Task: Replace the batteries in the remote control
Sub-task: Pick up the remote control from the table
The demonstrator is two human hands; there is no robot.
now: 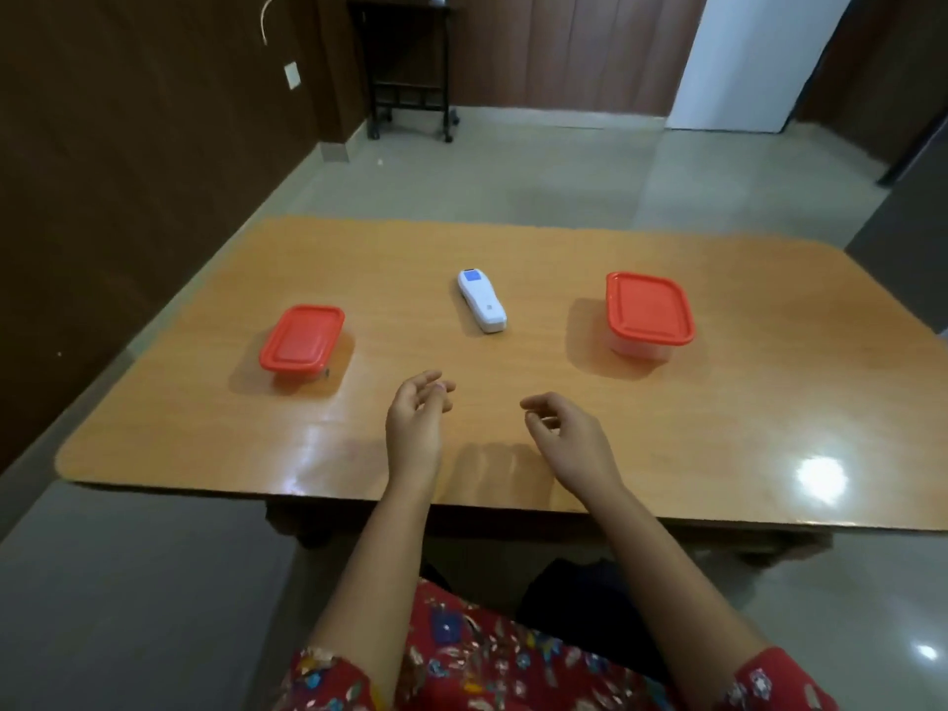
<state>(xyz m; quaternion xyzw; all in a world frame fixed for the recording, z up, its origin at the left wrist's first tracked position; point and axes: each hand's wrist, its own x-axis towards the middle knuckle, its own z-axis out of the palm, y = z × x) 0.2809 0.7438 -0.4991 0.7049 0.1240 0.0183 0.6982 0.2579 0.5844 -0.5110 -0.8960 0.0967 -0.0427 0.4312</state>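
Observation:
A white remote control (pixel 481 306) with a small blue screen at its far end lies in the middle of the wooden table (pixel 744 428). My left hand (pixel 416 419) hovers over the table nearer to me than the remote, fingers loosely curled and apart, holding nothing. My right hand (pixel 567 432) hovers beside it, also empty with relaxed fingers. Both hands are well short of the remote. A small clear box with a red lid (pixel 301 339) stands to the left of the remote. A taller clear box with a red lid (pixel 647 310) stands to the right. Both lids are on.
The table's near edge runs just below my wrists. A dark wheeled stand (pixel 408 69) is by the far wall. Brown panelled walls run along the left and back, and the floor is grey tile.

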